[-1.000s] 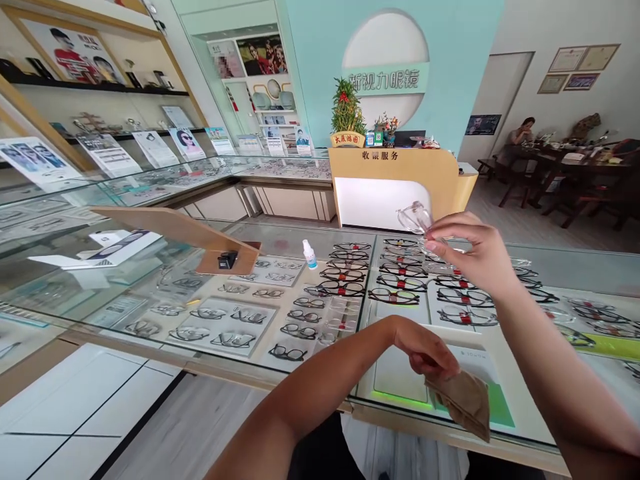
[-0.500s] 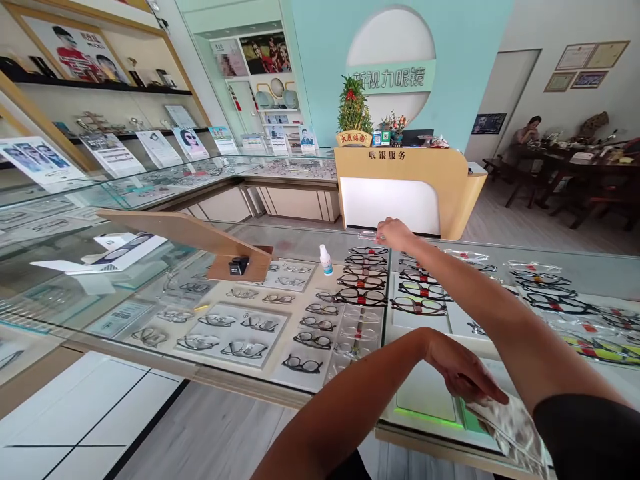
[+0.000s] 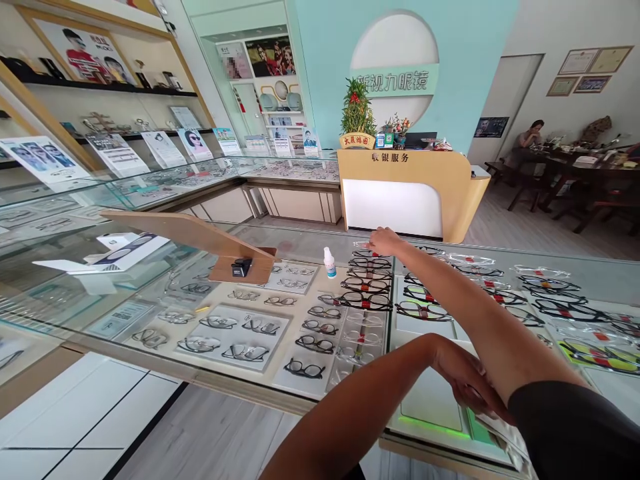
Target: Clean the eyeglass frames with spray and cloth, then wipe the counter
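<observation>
Clear glasses point(image 3: 361, 245) lie at the far edge of the glass counter point(image 3: 300, 237), long axis across the view, under the right hand point(image 3: 384, 241), whose fingers rest on them; whether it grips them is unclear. Nearer, the left hand point(image 3: 467, 381) presses a plastic sleeve point(image 3: 503, 432), partly hidden by the right arm. Rows of black frames point(image 3: 367, 285) and a small dropper bottle point(image 3: 329, 263) lie between.

Single head-worn view, forward and slightly down across glass display counter point(image 3: 165, 313), close, edges perhaps distorted.

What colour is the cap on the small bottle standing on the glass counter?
Blue, on a white bottle; head view shows it.
</observation>
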`<state>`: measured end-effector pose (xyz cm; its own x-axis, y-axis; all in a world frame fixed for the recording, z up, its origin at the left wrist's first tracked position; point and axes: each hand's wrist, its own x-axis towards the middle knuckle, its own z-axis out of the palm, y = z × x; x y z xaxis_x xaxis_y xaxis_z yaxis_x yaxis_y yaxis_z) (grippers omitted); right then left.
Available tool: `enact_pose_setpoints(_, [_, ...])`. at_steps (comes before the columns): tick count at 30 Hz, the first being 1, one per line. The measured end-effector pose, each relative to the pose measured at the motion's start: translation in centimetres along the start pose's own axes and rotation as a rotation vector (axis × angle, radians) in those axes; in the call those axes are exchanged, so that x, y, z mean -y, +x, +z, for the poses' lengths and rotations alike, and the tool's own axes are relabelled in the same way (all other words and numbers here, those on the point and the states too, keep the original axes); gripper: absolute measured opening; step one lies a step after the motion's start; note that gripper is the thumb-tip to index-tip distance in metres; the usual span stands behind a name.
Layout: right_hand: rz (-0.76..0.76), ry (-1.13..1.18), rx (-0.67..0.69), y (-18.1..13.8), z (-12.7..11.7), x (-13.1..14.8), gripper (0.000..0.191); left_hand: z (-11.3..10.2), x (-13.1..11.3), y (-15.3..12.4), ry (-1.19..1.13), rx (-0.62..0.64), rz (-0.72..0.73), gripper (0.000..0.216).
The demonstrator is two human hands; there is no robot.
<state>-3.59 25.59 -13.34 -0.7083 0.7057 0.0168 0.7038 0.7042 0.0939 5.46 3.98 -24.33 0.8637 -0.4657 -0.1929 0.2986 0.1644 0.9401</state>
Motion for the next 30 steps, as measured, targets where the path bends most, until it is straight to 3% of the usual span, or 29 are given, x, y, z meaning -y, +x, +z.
enact_pose_setpoints(3, [-0.017, 0.029, -0.068, -2.3, -2.6, -0.4, 0.059, 0.7, -0.7, -0.7, -0.051, -0.013, -0.030, 0.044])
enact_pose_setpoints(6, [-0.041, 0.045, -0.167, -7.4, -5.6, -1.7, 0.060, 1.6, -1.5, -1.3, -0.090, -0.095, -0.048, 0.047])
enact_pose_setpoints(9, [-0.111, 0.064, -0.278, -16.0, -7.5, -3.7, 0.059, 2.3, -2.1, -1.9, -0.110, -0.179, -0.048, 0.046])
enact_pose_setpoints(11, [-0.104, 0.089, -0.289, -23.3, -7.5, -5.3, 0.056, 2.7, -2.6, -2.1, -0.106, -0.194, -0.049, 0.042])
enact_pose_setpoints(14, [0.084, 0.131, -0.252, -35.6, -5.2, -8.2, 0.045, 3.2, -3.3, -2.5, -0.065, -0.243, -0.089, 0.040])
enact_pose_setpoints(18, [0.539, 0.154, -0.170, -53.2, 1.3, -11.7, 0.041, 3.8, -4.2, -2.7, 0.046, -0.328, -0.131, 0.040])
enact_pose_setpoints(20, [0.770, 0.167, -0.158, -60.8, 5.0, -12.0, 0.037, 4.2, -4.7, -2.6, 0.110, -0.315, -0.147, 0.044])
enact_pose_setpoints(22, [0.877, 0.168, -0.226, -66.3, 8.1, -11.2, 0.037, 4.7, -5.1, -2.4, 0.193, -0.312, -0.163, 0.047])
enact_pose_setpoints(25, [0.915, 0.106, -0.351, -69.8, 10.8, -8.7, 0.041, 5.5, -5.9, -1.9, 0.323, -0.320, -0.178, 0.044])
enact_pose_setpoints(28, [1.033, -0.015, -0.352, -69.4, 11.4, -7.1, 0.045, 6.5, -6.9, -1.1, 0.398, -0.377, -0.167, 0.043])
enact_pose_setpoints(30, [1.032, -0.039, -0.332, -68.8, 11.4, -6.9, 0.046, 7.7, -7.6, -0.4, 0.445, -0.450, -0.151, 0.048])
